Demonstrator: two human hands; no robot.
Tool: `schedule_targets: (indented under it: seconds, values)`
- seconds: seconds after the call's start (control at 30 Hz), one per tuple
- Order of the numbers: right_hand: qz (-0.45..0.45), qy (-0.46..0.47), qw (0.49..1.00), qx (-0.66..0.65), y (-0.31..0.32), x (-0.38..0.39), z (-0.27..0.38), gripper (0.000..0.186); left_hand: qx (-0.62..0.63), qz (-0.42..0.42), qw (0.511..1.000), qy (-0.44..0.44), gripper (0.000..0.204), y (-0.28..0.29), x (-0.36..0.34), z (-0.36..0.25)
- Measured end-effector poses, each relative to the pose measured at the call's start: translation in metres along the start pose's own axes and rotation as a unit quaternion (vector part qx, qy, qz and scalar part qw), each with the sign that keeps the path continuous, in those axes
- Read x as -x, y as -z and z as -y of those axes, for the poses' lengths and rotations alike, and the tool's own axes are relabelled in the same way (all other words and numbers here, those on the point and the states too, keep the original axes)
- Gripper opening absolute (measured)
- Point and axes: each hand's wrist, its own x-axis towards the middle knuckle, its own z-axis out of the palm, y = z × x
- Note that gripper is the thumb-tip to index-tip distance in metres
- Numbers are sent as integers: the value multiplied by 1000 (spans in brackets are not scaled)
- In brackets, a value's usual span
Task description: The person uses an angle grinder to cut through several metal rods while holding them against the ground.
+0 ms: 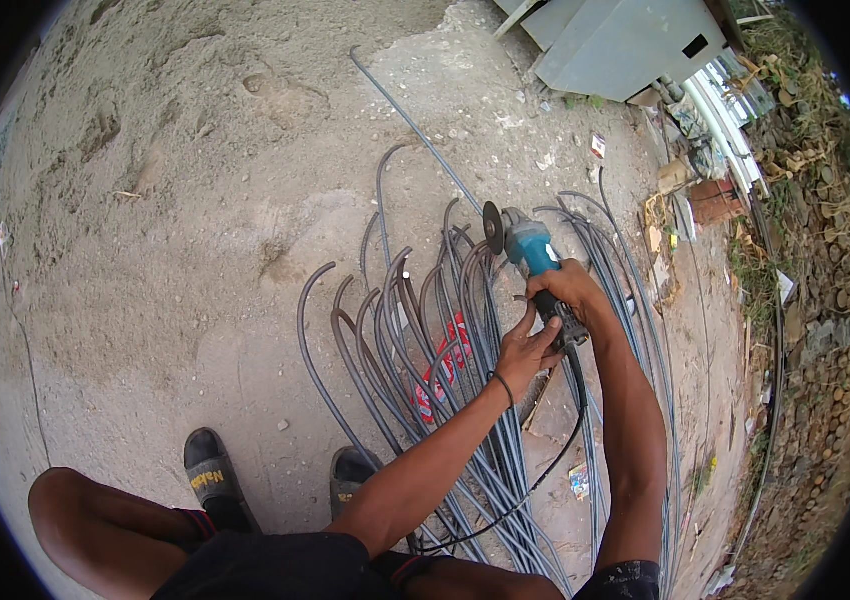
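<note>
An angle grinder [533,250] with a teal body and a dark cutting disc [493,228] is held between my two hands over a heap of metal rods. My right hand [572,287] wraps round the body from the right. Lower down, my left hand [528,347], with a dark band at the wrist, grips the black rear end. From that end a black power cord [581,400] loops down toward my legs. Beneath lie many long grey rods [505,470], several with hooked ends [315,275]. One straight rod [415,128] reaches up-left from near the disc.
Sandy ground [165,200] spreads to the left. At the upper right stands a grey metal box [625,50], with rubble and a stone wall [825,400] along the right. My slippers [213,470] are beside the rods, and a red wrapper [445,370] lies under them.
</note>
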Motion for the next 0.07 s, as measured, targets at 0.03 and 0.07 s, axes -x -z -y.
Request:
schedule_targets:
  seconds: [0.03, 0.07]
  values:
    - [-1, 1, 1000, 4, 0, 0, 0, 37, 0, 0, 1000, 0, 87, 0, 0, 0]
    - [0, 1, 1000, 4, -1, 0, 0, 37, 0, 0, 1000, 0, 87, 1, 0, 0]
